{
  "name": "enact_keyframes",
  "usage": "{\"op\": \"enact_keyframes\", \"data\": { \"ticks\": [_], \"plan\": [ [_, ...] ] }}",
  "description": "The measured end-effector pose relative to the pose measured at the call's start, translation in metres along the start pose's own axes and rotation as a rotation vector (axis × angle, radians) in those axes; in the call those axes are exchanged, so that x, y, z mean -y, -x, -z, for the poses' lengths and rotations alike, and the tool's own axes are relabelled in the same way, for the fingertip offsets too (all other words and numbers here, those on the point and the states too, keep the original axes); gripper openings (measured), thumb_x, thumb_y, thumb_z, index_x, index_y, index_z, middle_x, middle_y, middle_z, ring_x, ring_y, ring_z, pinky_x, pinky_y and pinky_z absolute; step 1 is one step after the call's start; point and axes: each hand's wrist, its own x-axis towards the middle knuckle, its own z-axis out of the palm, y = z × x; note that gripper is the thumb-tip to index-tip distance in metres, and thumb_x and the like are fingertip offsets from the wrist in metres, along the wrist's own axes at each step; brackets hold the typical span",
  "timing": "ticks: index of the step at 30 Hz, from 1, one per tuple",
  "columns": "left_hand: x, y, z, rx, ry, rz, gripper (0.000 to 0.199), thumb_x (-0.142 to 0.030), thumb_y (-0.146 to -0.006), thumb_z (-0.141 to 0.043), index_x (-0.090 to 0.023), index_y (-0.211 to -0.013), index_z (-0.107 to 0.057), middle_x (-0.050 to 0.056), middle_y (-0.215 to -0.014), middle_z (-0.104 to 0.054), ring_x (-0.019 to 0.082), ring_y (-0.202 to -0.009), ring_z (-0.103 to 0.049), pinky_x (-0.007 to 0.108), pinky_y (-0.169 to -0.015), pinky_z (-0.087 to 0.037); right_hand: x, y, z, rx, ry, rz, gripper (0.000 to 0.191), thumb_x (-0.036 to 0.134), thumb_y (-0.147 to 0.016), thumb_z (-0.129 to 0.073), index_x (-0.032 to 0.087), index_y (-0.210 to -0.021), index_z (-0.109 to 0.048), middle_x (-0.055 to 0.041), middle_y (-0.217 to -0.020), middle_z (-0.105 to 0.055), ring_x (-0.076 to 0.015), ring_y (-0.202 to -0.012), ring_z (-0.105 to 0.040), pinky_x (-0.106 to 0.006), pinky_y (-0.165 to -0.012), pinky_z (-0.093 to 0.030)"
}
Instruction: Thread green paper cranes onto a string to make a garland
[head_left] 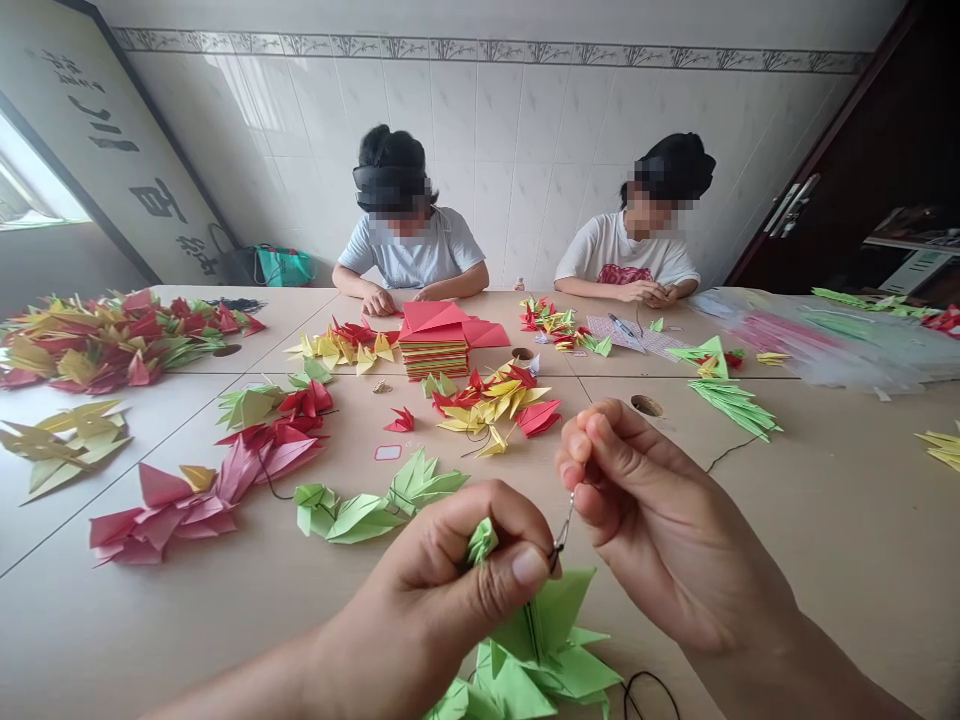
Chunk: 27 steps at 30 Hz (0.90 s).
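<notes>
My left hand (465,575) is closed, thumb against the bent forefinger, around a folded green paper crane (482,540). Black cord shows at its fingertips. Between the hands runs a thin silvery wire loop (568,515), with black cord at its lower end. My right hand (637,500) pinches the upper end of this wire; its exact kind is too small to tell. Below my left hand hang or lie more green paper cranes (551,675), and I cannot tell which. A loose black cord (649,685) curls beside them.
Strung pink cranes (187,510) and green cranes (360,515) lie to the left. Beyond my hands are yellow and red cranes (495,400) and a stack of coloured paper (435,355). A large crane heap (97,340) sits far left. Two people (412,250) work opposite.
</notes>
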Motion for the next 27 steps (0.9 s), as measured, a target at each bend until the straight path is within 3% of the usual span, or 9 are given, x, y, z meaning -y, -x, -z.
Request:
{"op": "enact_keyframes", "data": {
  "ticks": [8, 14, 20, 24, 27],
  "plan": [
    [0.006, -0.004, 0.001, -0.063, 0.111, 0.095, 0.025, -0.040, -0.086, -0.067, -0.017, -0.079, -0.062, -0.004, -0.068, -0.049, 0.004, -0.051, -0.033, 0.018, -0.047, -0.026, 0.001, -0.002, 0.001, 0.003, 0.026, -0.007, 0.014, 0.020, -0.090, -0.065, 0.018, -0.077, -0.070, 0.0033, -0.075, -0.066, -0.0037, -0.071, -0.064, -0.008, -0.064, -0.058],
    [0.004, -0.006, -0.001, -0.150, 0.217, 0.113, 0.027, -0.040, -0.082, -0.072, -0.017, -0.074, -0.061, -0.007, -0.056, -0.036, 0.005, -0.050, -0.027, 0.016, -0.046, -0.022, -0.004, 0.004, -0.001, 0.098, 0.161, -0.082, 0.006, 0.026, -0.088, -0.068, 0.022, -0.086, -0.071, 0.0036, -0.080, -0.067, -0.0040, -0.069, -0.061, -0.011, -0.067, -0.055],
    [-0.001, -0.006, -0.001, -0.131, 0.315, 0.121, 0.020, -0.035, -0.084, -0.070, -0.018, -0.081, -0.062, -0.006, -0.059, -0.046, 0.003, -0.049, -0.033, 0.014, -0.046, -0.027, -0.004, 0.007, 0.003, 0.120, 0.400, 0.045, 0.011, 0.031, -0.092, -0.064, 0.025, -0.090, -0.073, 0.0034, -0.085, -0.069, -0.0044, -0.072, -0.059, -0.010, -0.069, -0.051],
    [-0.007, -0.008, 0.001, -0.162, 0.434, 0.123, 0.027, -0.041, -0.084, -0.067, -0.020, -0.101, -0.063, 0.000, -0.082, -0.057, 0.007, -0.061, -0.050, 0.015, -0.052, -0.039, 0.001, 0.005, 0.004, 0.083, 0.317, 0.102, 0.011, 0.028, -0.094, -0.061, 0.026, -0.091, -0.071, 0.0040, -0.079, -0.068, -0.0050, -0.067, -0.062, -0.009, -0.059, -0.053],
    [-0.011, -0.010, 0.004, -0.205, 0.487, 0.099, 0.024, -0.035, -0.091, -0.057, -0.016, -0.101, -0.065, 0.005, -0.101, -0.056, 0.012, -0.074, -0.056, 0.020, -0.058, -0.050, 0.004, 0.003, 0.004, 0.079, 0.288, 0.099, 0.010, 0.028, -0.093, -0.061, 0.026, -0.093, -0.071, 0.0040, -0.073, -0.066, -0.0071, -0.067, -0.066, -0.011, -0.057, -0.055]
  ]
}}
